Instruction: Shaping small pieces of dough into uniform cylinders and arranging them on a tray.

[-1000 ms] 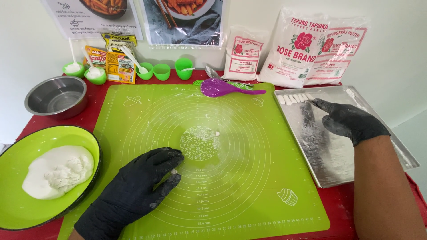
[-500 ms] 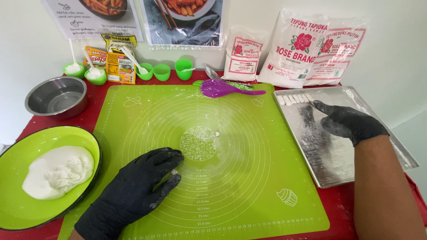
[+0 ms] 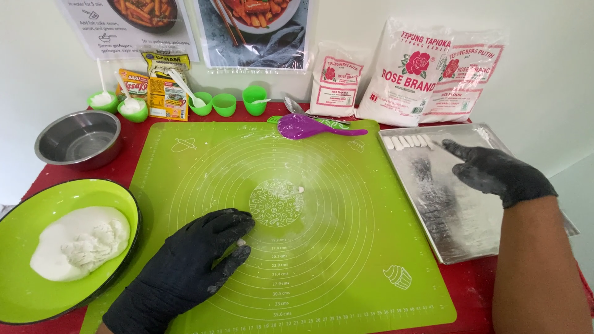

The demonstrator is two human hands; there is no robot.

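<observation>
Black-gloved, your left hand (image 3: pixel 185 269) lies flat and open on the green silicone mat (image 3: pixel 346 272), pinning it. Your right hand (image 3: pixel 495 173), fingers loosely extended and holding nothing, hovers over the floured metal tray (image 3: pixel 458 238), index reaching toward the white dough sticks (image 3: pixel 407 141) lined at its far edge.

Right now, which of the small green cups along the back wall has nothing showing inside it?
The small green cup second from the right, beside the yellow packet's cup. No spoon stands in it and no white powder shows; the other four cups each hold a spoon or white powder.

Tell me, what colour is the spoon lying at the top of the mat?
Purple spoon, seen in the head view.
</observation>
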